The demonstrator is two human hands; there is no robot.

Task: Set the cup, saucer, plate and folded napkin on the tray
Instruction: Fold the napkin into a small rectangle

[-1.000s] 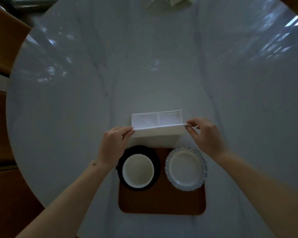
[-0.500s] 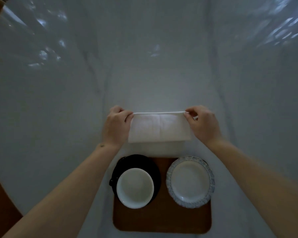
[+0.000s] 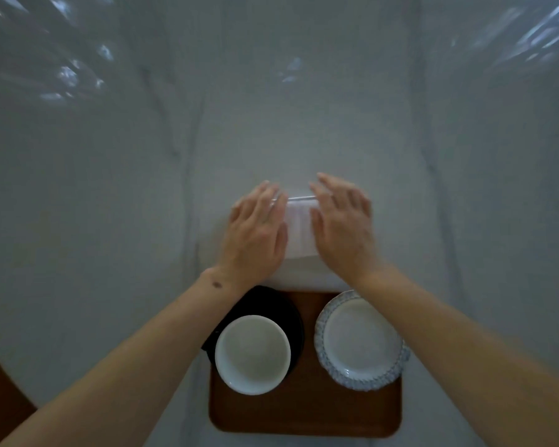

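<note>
Your left hand (image 3: 255,233) and right hand (image 3: 342,227) lie flat and unclenched on the napkin (image 3: 299,230), on the table (image 3: 110,188) beyond the tray (image 3: 304,411).

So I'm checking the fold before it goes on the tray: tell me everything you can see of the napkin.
The napkin is white, looks like soft paper or thin cloth, and lies flat on the pale marble-look table, just beyond the far edge of the wooden tray, not on it. Faint crease lines run across its middle. The left hand and right hand lie palm-down with fingers spread over its two ends, so only the centre strip and near edge show.
</note>
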